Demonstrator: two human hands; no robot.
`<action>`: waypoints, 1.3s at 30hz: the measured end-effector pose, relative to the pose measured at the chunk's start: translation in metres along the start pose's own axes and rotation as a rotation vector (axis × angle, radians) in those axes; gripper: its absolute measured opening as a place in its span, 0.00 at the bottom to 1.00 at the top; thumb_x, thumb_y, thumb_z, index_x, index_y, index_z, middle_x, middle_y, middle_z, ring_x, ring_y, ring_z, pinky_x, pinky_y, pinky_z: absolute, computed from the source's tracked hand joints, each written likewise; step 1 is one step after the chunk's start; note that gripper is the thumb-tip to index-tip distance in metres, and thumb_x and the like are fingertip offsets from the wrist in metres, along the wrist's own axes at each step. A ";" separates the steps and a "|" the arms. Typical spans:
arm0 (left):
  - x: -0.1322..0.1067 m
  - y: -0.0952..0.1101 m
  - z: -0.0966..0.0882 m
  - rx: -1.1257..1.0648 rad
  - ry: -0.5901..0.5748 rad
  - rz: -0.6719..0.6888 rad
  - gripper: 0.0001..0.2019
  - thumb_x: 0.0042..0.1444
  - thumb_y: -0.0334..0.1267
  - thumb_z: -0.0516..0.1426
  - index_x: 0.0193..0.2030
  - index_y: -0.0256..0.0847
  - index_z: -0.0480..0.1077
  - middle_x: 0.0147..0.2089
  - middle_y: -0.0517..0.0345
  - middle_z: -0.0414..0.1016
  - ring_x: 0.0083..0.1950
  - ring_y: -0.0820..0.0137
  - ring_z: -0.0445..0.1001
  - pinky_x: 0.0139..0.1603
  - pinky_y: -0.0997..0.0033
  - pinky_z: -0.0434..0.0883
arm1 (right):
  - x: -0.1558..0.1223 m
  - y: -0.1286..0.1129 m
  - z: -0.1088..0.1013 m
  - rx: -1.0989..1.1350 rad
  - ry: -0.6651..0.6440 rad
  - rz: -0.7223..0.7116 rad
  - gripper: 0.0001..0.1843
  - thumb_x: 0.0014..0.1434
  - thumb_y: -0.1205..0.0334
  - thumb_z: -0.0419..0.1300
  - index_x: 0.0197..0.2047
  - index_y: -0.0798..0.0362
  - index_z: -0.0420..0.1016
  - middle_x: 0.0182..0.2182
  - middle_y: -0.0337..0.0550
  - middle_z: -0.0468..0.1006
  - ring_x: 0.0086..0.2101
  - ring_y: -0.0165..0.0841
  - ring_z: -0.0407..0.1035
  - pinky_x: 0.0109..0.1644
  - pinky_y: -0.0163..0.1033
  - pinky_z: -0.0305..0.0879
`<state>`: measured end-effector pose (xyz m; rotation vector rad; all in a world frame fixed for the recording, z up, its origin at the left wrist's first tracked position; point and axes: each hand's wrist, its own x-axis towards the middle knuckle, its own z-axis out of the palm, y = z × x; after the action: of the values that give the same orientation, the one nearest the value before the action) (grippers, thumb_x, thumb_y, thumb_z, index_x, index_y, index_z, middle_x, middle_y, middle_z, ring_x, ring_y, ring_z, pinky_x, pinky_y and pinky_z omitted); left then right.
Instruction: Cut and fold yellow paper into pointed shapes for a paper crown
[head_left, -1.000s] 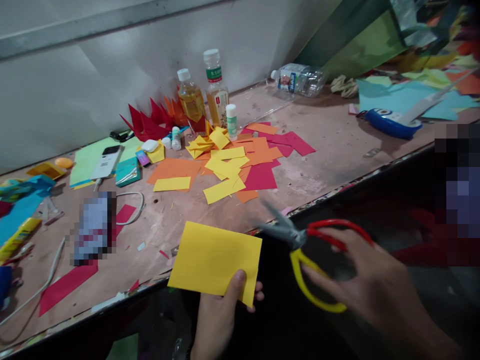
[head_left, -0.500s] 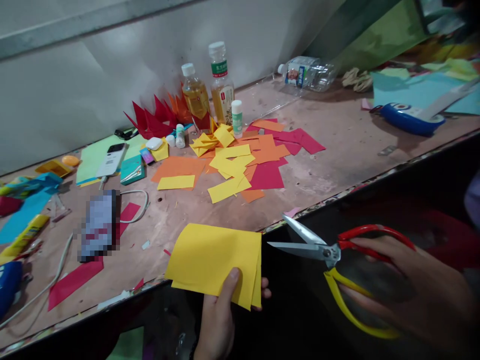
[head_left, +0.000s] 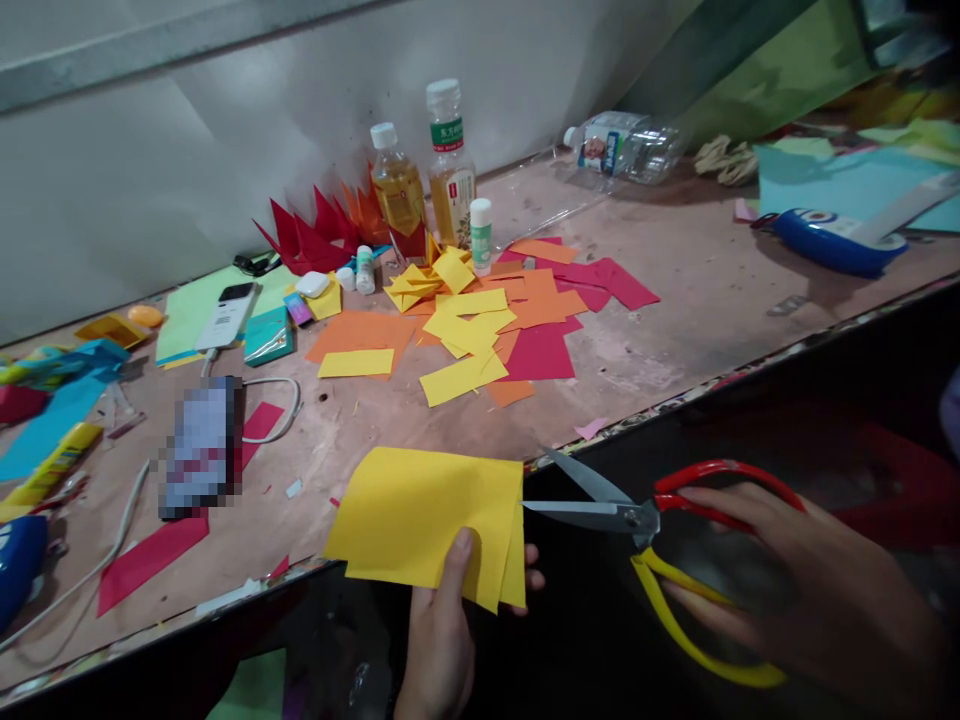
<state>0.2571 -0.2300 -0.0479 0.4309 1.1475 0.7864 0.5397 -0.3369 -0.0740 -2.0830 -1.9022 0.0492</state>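
Note:
My left hand (head_left: pixel 442 635) pinches the lower right corner of a folded yellow paper sheet (head_left: pixel 420 515), holding it over the near edge of the worn wooden table (head_left: pixel 675 290). My right hand (head_left: pixel 810 590) grips a pair of scissors (head_left: pixel 652 530) with one red and one yellow handle loop. The blades are spread, and their tips touch the right edge of the yellow sheet.
Cut yellow, orange and red paper pieces (head_left: pixel 480 330) litter the table's middle. Behind them stand two drink bottles (head_left: pixel 424 185), a glue stick (head_left: pixel 481 233) and red folded paper points (head_left: pixel 311 240). A phone (head_left: pixel 229 315), cables and coloured sheets lie left; a blue stapler-like tool (head_left: pixel 832 245) and a lying bottle (head_left: pixel 626 145) sit right.
The scissors swung up from a blurred tilt, opened, and moved left until the blades met the yellow sheet's right edge. My left hand held the sheet nearly still.

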 end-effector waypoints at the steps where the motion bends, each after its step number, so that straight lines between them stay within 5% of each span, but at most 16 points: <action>1: 0.001 0.001 -0.001 0.004 -0.003 0.008 0.37 0.56 0.62 0.71 0.55 0.25 0.76 0.39 0.30 0.87 0.33 0.54 0.87 0.28 0.68 0.76 | 0.000 0.001 0.000 -0.007 0.005 -0.008 0.28 0.58 0.45 0.65 0.59 0.38 0.68 0.51 0.44 0.85 0.46 0.53 0.84 0.47 0.59 0.79; 12: 0.007 -0.003 -0.011 0.134 -0.073 0.011 0.30 0.52 0.56 0.75 0.47 0.28 0.81 0.41 0.33 0.89 0.35 0.55 0.88 0.31 0.68 0.78 | 0.006 -0.010 0.000 -0.070 0.048 -0.079 0.33 0.53 0.45 0.73 0.58 0.43 0.70 0.49 0.44 0.86 0.41 0.47 0.85 0.42 0.52 0.80; 18: 0.000 -0.011 -0.010 0.179 -0.094 -0.043 0.29 0.49 0.59 0.76 0.42 0.31 0.85 0.37 0.35 0.88 0.34 0.51 0.87 0.40 0.54 0.83 | 0.012 -0.023 0.004 -0.059 0.110 -0.080 0.34 0.56 0.43 0.71 0.61 0.44 0.69 0.49 0.46 0.86 0.44 0.48 0.84 0.44 0.53 0.80; 21: 0.000 -0.016 -0.013 0.193 -0.055 0.034 0.26 0.45 0.56 0.78 0.41 0.36 0.85 0.43 0.39 0.89 0.45 0.48 0.88 0.53 0.51 0.82 | 0.015 -0.036 0.007 -0.039 0.116 -0.045 0.34 0.59 0.42 0.69 0.63 0.43 0.67 0.49 0.46 0.86 0.44 0.50 0.84 0.44 0.55 0.80; 24: 0.004 -0.020 -0.019 0.165 0.065 0.133 0.31 0.47 0.58 0.77 0.53 0.42 0.83 0.56 0.45 0.87 0.61 0.51 0.83 0.65 0.57 0.77 | 0.016 -0.048 0.010 -0.046 0.104 -0.024 0.31 0.63 0.41 0.66 0.64 0.42 0.65 0.50 0.47 0.85 0.45 0.52 0.84 0.46 0.56 0.78; 28: 0.009 -0.023 -0.023 0.157 0.174 0.191 0.31 0.53 0.56 0.75 0.58 0.40 0.79 0.54 0.45 0.87 0.60 0.53 0.84 0.61 0.59 0.78 | 0.015 -0.055 0.011 -0.011 0.121 0.017 0.26 0.70 0.39 0.55 0.65 0.40 0.65 0.52 0.48 0.85 0.46 0.54 0.83 0.50 0.61 0.75; 34: 0.008 -0.010 -0.026 0.240 0.174 0.245 0.29 0.49 0.56 0.77 0.50 0.37 0.82 0.53 0.44 0.88 0.55 0.52 0.86 0.55 0.63 0.81 | 0.019 -0.041 -0.003 -0.104 0.235 -0.145 0.31 0.64 0.49 0.68 0.66 0.45 0.66 0.51 0.52 0.86 0.48 0.56 0.82 0.54 0.59 0.69; 39: 0.003 0.004 -0.025 0.283 0.136 0.230 0.30 0.45 0.57 0.78 0.47 0.38 0.83 0.49 0.43 0.89 0.51 0.48 0.86 0.51 0.57 0.83 | 0.028 -0.038 -0.011 -0.080 0.129 -0.151 0.33 0.57 0.44 0.70 0.61 0.45 0.68 0.48 0.46 0.87 0.45 0.51 0.82 0.49 0.53 0.67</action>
<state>0.2338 -0.2273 -0.0567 0.7645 1.3592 0.8652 0.5092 -0.3095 -0.0484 -1.9341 -2.0056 -0.1938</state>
